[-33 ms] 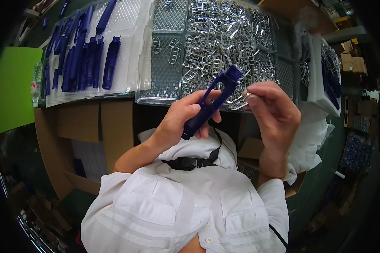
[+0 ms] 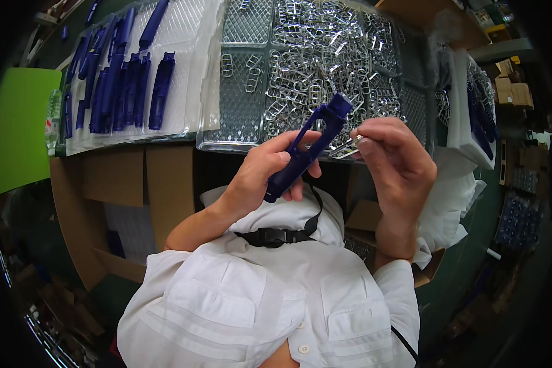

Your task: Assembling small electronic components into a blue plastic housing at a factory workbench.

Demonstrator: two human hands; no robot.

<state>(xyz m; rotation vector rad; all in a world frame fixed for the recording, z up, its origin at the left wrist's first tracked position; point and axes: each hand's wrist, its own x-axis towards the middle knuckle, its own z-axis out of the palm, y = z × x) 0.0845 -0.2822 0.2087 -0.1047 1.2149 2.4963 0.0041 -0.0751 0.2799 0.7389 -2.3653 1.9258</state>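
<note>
The left hand (image 2: 251,178) is wrapped around a blue case (image 2: 294,168), tilted at the tray's (image 2: 239,116) near edge. Just right of it, the right hand (image 2: 402,159) pinches a metal clip (image 2: 346,149); loose clips (image 2: 313,67) heap on the far side.

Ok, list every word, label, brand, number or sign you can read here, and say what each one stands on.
No text can be read reliably.
Clear bottle at the left: red-and-white label, print too small to read.
Blue part in the left hand: no lettering visible.
Metal clip in the right hand: none visible.
Background boxes: too small and blurred to tell.
</note>
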